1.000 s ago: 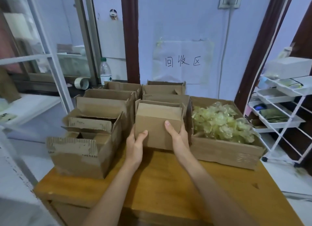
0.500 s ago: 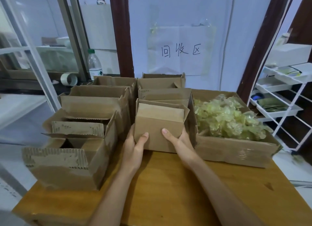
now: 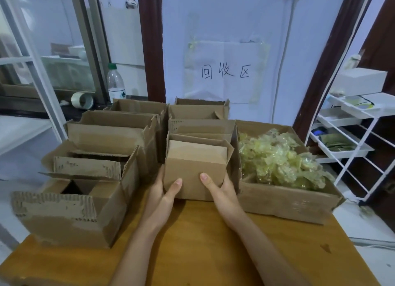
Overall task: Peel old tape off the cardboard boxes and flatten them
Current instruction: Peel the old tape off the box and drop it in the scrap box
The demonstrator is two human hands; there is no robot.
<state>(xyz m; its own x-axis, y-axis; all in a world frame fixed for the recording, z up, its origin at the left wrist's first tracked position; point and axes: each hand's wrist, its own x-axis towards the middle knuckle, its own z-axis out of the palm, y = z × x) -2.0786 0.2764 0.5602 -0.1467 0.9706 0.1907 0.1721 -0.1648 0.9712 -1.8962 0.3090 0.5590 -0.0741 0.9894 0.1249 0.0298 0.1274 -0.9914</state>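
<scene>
Two hands gripped a small cardboard box point(image 3: 193, 174) at the middle of the wooden table point(image 3: 192, 243). Left hand point(image 3: 162, 191) clasped its left corner, thumb on the front face; right hand point(image 3: 220, 189) clasped the right corner likewise. Box sat upright, flaps open. More open boxes point(image 3: 111, 136) stood left and behind. Just right, a wide carton point(image 3: 286, 200) held a heap of crumpled yellowish tape point(image 3: 275, 157).

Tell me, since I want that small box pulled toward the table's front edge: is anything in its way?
Nothing visible. Both hands, left and right, grip the small box, and the wooden table in front of it holds only the forearms.
</scene>
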